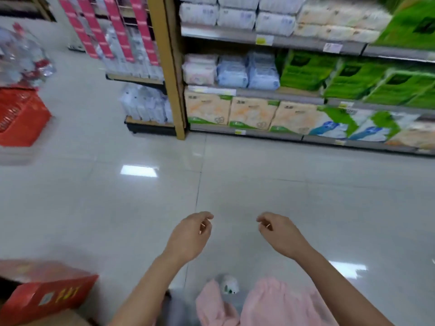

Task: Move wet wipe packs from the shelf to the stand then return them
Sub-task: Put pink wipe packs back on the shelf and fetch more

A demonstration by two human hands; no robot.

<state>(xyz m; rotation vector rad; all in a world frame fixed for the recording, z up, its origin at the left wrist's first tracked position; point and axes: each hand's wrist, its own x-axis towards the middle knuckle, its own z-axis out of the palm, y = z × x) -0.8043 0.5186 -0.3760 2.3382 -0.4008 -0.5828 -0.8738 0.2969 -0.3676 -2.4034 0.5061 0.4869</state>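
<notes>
fingers (207, 220) loosely curled, both hands empty above glossy tiled floor (306, 196).

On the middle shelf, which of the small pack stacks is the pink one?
The leftmost stack, against the wooden post; the two stacks to its right are blue.

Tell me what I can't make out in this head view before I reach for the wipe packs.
All in the head view:
Blue packs on the middle shelf: print smeared by motion blur; cannot confirm they are wet wipes.
Price tags: too small and blurred to read.
Red box: cut off by the bottom-left edge.
Green packs: cut off by the right edge.
</notes>
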